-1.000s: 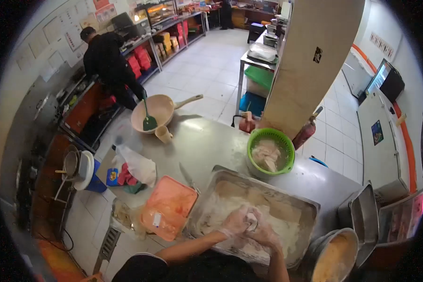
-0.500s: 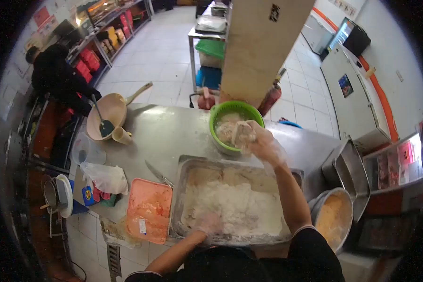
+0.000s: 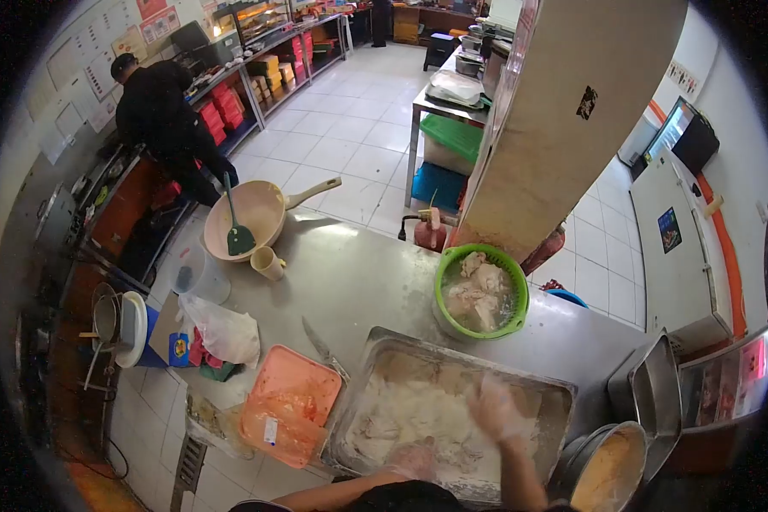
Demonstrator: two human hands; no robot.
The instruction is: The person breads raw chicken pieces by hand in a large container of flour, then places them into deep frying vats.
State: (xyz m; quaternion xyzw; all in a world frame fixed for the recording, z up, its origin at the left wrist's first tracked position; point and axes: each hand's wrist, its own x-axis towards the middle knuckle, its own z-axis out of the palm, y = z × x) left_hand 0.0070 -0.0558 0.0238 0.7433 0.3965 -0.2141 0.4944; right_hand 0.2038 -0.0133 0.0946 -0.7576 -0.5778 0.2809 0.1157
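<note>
A large metal tray [image 3: 363, 375] of white flour [image 3: 392, 401] lies in front of me. My left hand [image 3: 414, 461] rests low in the flour near the tray's front edge, its fingers partly hidden. Over the tray's right half is my right hand [image 3: 497, 410], smeared by motion, so its grip does not show. Both hands seem to wear thin clear gloves. Floured lumps lie half buried around them. Behind the tray, a green colander [image 3: 520, 317] holds several pieces of raw chicken [image 3: 485, 286].
Left of the tray are a pink tray [image 3: 303, 375], a knife [image 3: 320, 343] and a plastic bag [image 3: 226, 333]. A pan [image 3: 264, 209] with a spatula [image 3: 241, 239] stands farther back beside a beige cup [image 3: 267, 263]. A metal bowl [image 3: 610, 478] sits right. A person [image 3: 158, 111] works at the far-left counter.
My right hand has left the colander, where it held a pale coated piece, and come back over the flour. The view has shifted, with the colander's chicken now uncovered.
</note>
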